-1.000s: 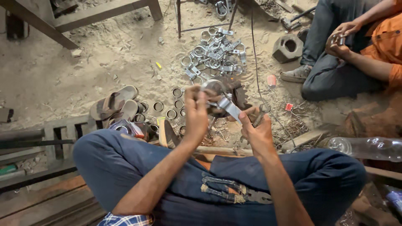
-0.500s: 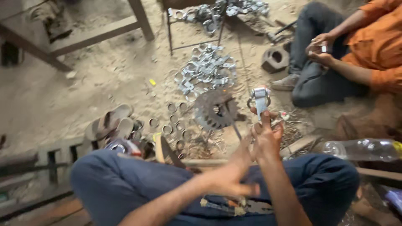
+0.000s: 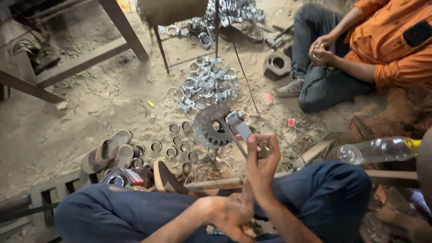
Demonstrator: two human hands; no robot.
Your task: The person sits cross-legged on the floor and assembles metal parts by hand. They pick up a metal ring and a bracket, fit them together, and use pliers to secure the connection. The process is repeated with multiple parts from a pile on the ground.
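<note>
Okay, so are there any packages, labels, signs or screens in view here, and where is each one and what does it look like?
Plastic bottle: lying on its side at right beside the knee, clear, yellow cap.
Small can or package: on the ground by the sandals, round, red, white and dark.
Small red scrap: on the dirt right of the gear.
No signs or screens.

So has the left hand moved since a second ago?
Yes. The left hand has dropped from beside the right hand, near the gear, down to the lap.

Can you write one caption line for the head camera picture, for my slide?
Seated on a sandy floor, a person's right hand lifts a metal clamp near a toothed gear while the left hand rests at the lap.
</note>
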